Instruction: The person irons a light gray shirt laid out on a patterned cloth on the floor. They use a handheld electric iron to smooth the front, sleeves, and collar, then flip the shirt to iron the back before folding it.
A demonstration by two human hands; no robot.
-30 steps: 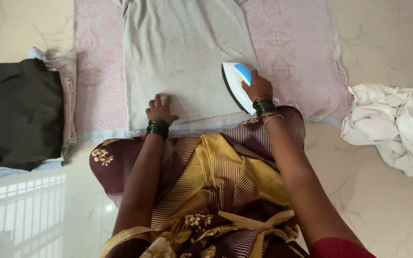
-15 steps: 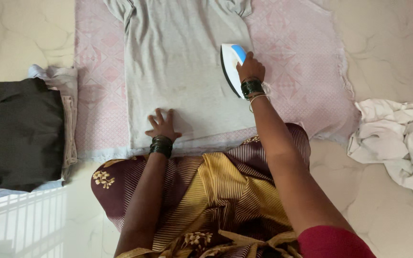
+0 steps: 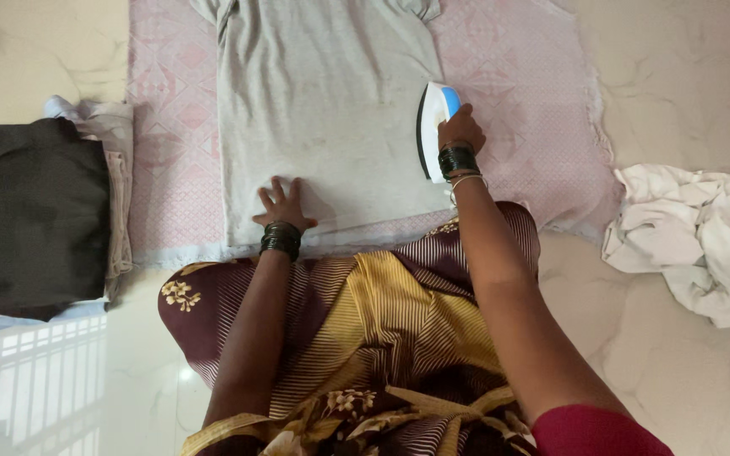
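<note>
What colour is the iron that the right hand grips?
The iron is white with a blue top panel, gripped by the right hand; head view.

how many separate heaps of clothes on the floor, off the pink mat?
2. A folded stack with a black garment on top, left of the mat; a crumpled white pile to its right. More may lie outside the view.

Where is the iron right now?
In the head view, the white and blue iron sits at the right edge of the grey shirt, held by the right hand.
</note>
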